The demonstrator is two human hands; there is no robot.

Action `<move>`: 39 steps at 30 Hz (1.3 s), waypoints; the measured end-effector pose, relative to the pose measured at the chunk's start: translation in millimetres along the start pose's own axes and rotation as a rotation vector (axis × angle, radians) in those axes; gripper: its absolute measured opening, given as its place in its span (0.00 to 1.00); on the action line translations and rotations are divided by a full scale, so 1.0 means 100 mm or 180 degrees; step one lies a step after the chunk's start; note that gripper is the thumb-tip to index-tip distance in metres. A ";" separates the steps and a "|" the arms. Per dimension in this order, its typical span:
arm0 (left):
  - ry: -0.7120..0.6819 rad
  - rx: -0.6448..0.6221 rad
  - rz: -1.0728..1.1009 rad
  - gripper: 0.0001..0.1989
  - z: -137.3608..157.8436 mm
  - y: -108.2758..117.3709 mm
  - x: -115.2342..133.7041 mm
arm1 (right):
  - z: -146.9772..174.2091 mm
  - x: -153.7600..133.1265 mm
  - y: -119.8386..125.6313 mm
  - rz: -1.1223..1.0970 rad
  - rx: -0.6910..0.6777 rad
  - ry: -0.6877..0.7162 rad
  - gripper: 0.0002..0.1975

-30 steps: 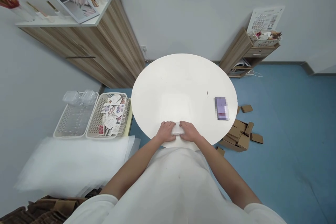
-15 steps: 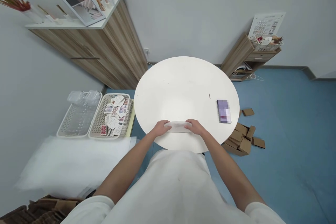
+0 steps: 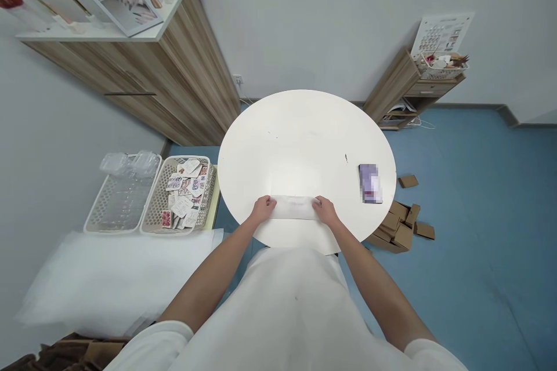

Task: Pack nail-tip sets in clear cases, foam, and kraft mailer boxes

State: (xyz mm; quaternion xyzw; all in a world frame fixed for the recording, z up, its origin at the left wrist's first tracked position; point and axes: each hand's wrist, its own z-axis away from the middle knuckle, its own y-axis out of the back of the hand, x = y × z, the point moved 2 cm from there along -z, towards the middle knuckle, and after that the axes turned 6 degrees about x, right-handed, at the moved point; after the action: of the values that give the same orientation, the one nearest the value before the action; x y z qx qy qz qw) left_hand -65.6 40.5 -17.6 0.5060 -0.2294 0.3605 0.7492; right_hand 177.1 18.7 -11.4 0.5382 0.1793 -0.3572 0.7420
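Note:
A translucent white strip, like folded packing foam (image 3: 294,207), lies across the near part of the round white table (image 3: 300,139). My left hand (image 3: 263,209) is closed on its left end, fingers curled at the edge. At the opposite end, my right hand (image 3: 325,210) pinches the strip's right edge. Between the hands the strip looks flat and fairly straight. Whether anything lies inside it, I cannot tell. A purple pixelated item (image 3: 370,184) rests on the table to the right, apart from both hands.
On the left stand a basket of printed cards (image 3: 150,221), a basket of clear plastic pieces (image 3: 91,224) and a stack of white translucent sheets (image 3: 108,278). Small cardboard boxes (image 3: 398,229) sit on the floor at right. A wooden cabinet (image 3: 191,64) stands beyond the table.
My hands have moved slightly apart, toward the strip's two ends. More of the strip shows between them, and it looks wider and flatter. The whole view has shifted a little.

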 end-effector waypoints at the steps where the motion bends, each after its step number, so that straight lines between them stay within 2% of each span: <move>1: 0.0013 0.0026 -0.0059 0.09 0.00 0.01 -0.01 | 0.00 0.00 -0.01 -0.0001 0.0045 -0.0011 0.09; 4: 0.0043 0.0118 -0.0165 0.06 0.02 0.06 -0.02 | 0.03 0.01 -0.03 0.0017 0.0209 -0.0023 0.13; 6: -0.0076 0.0330 -0.0268 0.07 0.07 0.10 0.01 | 0.10 0.05 -0.04 0.0054 0.0455 0.0006 0.19; 7: -0.0237 0.0474 -0.0374 0.10 0.11 0.11 0.04 | 0.15 0.07 -0.04 0.0066 0.0722 0.0061 0.22; 8: -0.0492 0.0626 -0.0541 0.12 0.17 0.11 0.08 | 0.20 0.10 -0.04 0.0078 0.0914 0.0101 0.25; 10: -0.1200 0.0699 -0.0964 0.14 0.28 0.05 0.19 | 0.29 0.18 -0.07 0.0170 0.0936 -0.0023 0.29; 13: -0.2193 0.0233 -0.1503 0.15 0.45 -0.14 0.35 | 0.34 0.25 -0.11 0.0237 0.0797 -0.0195 0.30; 15: -0.2436 -0.0010 -0.1797 0.17 0.52 -0.27 0.41 | 0.30 0.22 -0.13 0.0113 0.0778 -0.0185 0.29; 17: -0.2407 -0.0099 -0.2017 0.19 0.54 -0.36 0.42 | 0.22 0.16 -0.14 -0.0080 0.0682 -0.0228 0.30; 20: -0.2320 -0.0124 -0.2138 0.20 0.52 -0.40 0.40 | 0.11 0.07 -0.14 -0.0399 0.0433 -0.0538 0.31; 22: -0.2321 -0.0142 -0.2127 0.21 0.50 -0.40 0.39 | 0.07 0.03 -0.12 -0.0544 0.0334 -0.0658 0.28; 26: -0.2283 -0.0177 -0.2116 0.23 0.50 -0.38 0.40 | 0.07 0.00 -0.08 -0.0548 0.0254 -0.0532 0.18; 33: -0.2308 -0.0116 -0.2194 0.26 0.54 -0.40 0.41 | 0.21 0.06 -0.09 -0.0381 0.0518 -0.0582 0.15; 39: -0.2392 -0.0282 -0.2174 0.26 0.65 -0.58 0.46 | 0.37 0.13 -0.03 -0.0331 0.0773 -0.0647 0.11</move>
State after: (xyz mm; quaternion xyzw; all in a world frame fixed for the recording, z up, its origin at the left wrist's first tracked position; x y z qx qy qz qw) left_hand 9.7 -18.3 4.7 0.6147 -0.3195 -0.1220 0.7108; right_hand 179.1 -20.4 -8.6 0.5750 0.0865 -0.4668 0.6663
